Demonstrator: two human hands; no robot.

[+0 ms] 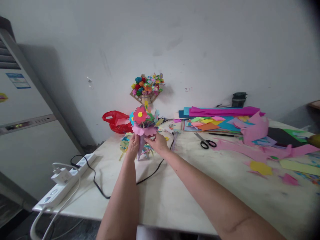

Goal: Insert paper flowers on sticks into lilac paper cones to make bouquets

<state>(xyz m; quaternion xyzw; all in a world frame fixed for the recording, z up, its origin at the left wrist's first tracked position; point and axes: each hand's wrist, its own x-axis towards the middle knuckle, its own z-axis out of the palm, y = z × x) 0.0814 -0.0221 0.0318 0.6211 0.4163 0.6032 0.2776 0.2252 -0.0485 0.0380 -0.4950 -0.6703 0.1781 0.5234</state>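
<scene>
A: Your left hand (133, 146) grips the left side of the paper bouquet (140, 115), upright at the table's (160, 193) far side; your right hand (159, 143) pinches its right. Farther right lie scissors (206, 141).

B: Which step occupies you?

A: Apparently, adjusting the purple wrap (141, 145); the next move calls for light, even pressure from you.

We see the bouquet (145, 128) near our twelve o'clock, upright, its red flower (140, 114) towards eleven, pink frilled collar (139, 130) beneath, purple cone (141, 146) tapering towards six
</scene>
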